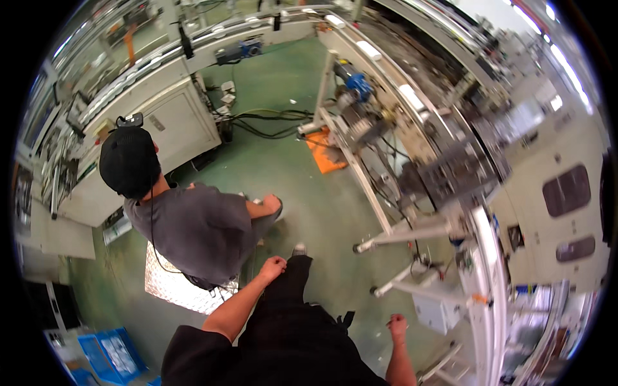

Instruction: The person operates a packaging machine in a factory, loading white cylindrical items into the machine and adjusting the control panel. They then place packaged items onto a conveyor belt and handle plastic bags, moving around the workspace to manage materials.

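My left hand (pixel 273 267) hangs in front of my black trousers, its fingers loosely curled and no object showing in them. My right hand (pixel 398 327) is held out by my right side, fingers also curled in, with nothing visible in it. Neither hand touches anything. Nearest to the left hand is a co-worker in a grey shirt (pixel 193 225) and black cap, standing just ahead on the left with one hand (pixel 271 204) low at their side. A white box (pixel 436 313) on the conveyor frame is nearest to my right hand.
A conveyor line (pixel 412 100) with a blue motor (pixel 358 87) and white legs runs along the right. Black cables (pixel 270 122) and an orange sheet (pixel 325 152) lie on the green floor. White cabinets (pixel 183 119), a metal plate (pixel 170 283) and a blue crate (pixel 112 355) are left.
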`<state>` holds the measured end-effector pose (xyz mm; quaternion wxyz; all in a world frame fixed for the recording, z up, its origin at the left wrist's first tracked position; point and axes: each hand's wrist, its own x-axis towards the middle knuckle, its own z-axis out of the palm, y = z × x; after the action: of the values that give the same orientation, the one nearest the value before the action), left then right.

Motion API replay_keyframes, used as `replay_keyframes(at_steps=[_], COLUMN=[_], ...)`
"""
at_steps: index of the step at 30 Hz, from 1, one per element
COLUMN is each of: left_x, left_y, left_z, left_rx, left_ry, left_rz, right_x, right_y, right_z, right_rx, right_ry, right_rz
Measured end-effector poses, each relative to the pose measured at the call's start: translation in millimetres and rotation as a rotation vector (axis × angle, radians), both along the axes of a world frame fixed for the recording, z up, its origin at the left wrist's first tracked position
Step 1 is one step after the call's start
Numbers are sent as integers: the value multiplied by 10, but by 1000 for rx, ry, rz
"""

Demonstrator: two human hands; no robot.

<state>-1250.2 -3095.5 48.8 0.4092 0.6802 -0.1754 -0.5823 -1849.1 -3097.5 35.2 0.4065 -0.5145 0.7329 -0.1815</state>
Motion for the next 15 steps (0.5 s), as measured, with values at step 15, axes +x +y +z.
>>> replay_keyframes(at_steps=[15], left_x=[1810], left_y=[-3063], left_z=[-760], left_rx=[116], left_ry=[0], left_rz=[419], right_x=[4536], right_y=[-4775], right_z=[671], right_rx=[180], right_ry=[37], right_rz=[667])
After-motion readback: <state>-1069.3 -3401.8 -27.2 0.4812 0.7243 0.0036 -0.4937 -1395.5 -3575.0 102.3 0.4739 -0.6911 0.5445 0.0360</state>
